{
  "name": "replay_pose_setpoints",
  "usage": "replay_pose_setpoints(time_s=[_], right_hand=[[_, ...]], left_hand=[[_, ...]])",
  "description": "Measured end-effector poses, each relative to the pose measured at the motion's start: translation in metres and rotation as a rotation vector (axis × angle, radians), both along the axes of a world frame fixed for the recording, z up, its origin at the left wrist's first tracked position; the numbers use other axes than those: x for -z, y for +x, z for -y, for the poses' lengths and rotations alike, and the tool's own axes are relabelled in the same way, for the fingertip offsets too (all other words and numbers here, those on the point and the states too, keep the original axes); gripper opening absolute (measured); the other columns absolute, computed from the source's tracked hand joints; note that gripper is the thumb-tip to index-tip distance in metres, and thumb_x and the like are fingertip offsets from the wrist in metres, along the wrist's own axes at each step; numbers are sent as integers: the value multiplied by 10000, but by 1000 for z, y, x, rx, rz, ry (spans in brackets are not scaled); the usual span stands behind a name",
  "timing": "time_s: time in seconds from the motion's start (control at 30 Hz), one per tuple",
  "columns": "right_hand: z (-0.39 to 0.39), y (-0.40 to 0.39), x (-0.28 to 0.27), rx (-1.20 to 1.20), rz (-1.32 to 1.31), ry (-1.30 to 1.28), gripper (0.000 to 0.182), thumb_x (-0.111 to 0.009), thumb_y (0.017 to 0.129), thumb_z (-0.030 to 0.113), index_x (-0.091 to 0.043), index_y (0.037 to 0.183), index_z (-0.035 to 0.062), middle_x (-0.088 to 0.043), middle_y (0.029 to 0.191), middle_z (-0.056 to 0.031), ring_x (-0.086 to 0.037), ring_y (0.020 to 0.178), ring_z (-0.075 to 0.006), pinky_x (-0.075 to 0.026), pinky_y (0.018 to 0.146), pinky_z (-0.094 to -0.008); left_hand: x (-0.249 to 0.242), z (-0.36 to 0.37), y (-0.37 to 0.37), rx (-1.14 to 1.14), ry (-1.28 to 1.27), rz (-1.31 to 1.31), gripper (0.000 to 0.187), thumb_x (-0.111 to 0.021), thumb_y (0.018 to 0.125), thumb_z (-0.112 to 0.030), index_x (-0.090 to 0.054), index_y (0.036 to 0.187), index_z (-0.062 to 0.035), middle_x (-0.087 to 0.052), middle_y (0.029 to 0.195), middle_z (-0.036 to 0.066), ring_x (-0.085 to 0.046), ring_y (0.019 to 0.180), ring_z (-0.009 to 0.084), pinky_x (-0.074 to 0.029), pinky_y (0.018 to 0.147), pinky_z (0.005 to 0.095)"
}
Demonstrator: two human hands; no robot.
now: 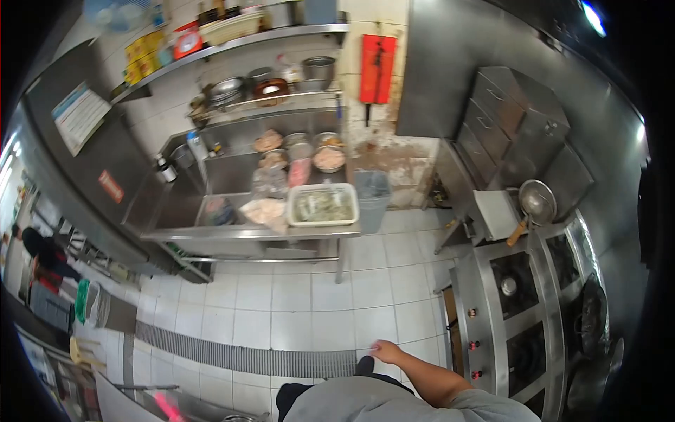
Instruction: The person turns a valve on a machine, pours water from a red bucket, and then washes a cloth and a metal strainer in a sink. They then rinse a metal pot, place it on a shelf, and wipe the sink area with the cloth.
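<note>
My right hand [385,352] hangs low over the tiled floor, beside my grey shirt; its fingers look curled, but blur hides whether they hold anything. My left hand is out of the frame. Ahead, a steel sink counter [246,233] carries a white tray [293,218] of greenish, packed food. Bowls of pale food [328,159], plastic bags [269,183] and a pinkish bag [299,172] stand behind and beside the tray.
A stove [496,281] with several burners runs along the right, a strainer [537,202] behind it. A grey bin [373,197] stands at the counter's right end. A drain grate [246,359] crosses the floor. Another person [46,257] is at far left.
</note>
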State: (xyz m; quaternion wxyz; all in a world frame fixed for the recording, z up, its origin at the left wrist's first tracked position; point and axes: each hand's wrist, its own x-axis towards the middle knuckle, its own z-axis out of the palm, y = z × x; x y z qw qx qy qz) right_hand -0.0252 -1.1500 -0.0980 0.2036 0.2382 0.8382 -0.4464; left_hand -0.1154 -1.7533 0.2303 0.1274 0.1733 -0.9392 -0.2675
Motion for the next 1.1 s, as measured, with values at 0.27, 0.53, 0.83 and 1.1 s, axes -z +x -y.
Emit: replay_pose_setpoints(time_s=[0.27, 0.53, 0.83, 1.1], right_hand=[[-29, -133, -187, -134, -351, -605, 477, -674, 992, 337, -602, 1341, 21, -687, 1262, -176, -641, 1176, -220, -522, 970, -359], [-230, -173, -214, 611, -373, -627, 325, -683, 978, 249, -644, 1220, 35, -691, 1002, -65, -661, 906, -150, -556, 792, -306], [-404, -57, -164, 1341, -284, -502, 382, -667, 933, 105, -540, 1292, 91, -676, 862, -100, -654, 628, -193, -585, 550, -358], [-468, -80, -82, 1328, -10, -544, 647, -704, 900, 44, -364, 1440, 151, -686, 1040, -126, -701, 673, -225, -585, 531, -362]], left_hand=[[68, -376, -123, 1023, 496, 381, 343, -525, 1074, -236, -561, 1313, 7, -726, 1016, 178, -718, 955, 246, -555, 845, 359], [84, -649, -248, 1857, 110, 433, 438, -629, 993, -279, -569, 1361, -49, -714, 1173, 189, -670, 1114, 369, -531, 968, 446], [126, -859, -350, 1926, 93, 792, 567, -647, 963, -402, -557, 1432, -94, -678, 1304, 189, -651, 1189, 363, -510, 1013, 433], [172, -1000, -378, 1802, 47, 915, 557, -635, 986, -426, -554, 1441, -114, -685, 1310, 140, -659, 1192, 302, -516, 1019, 399]])
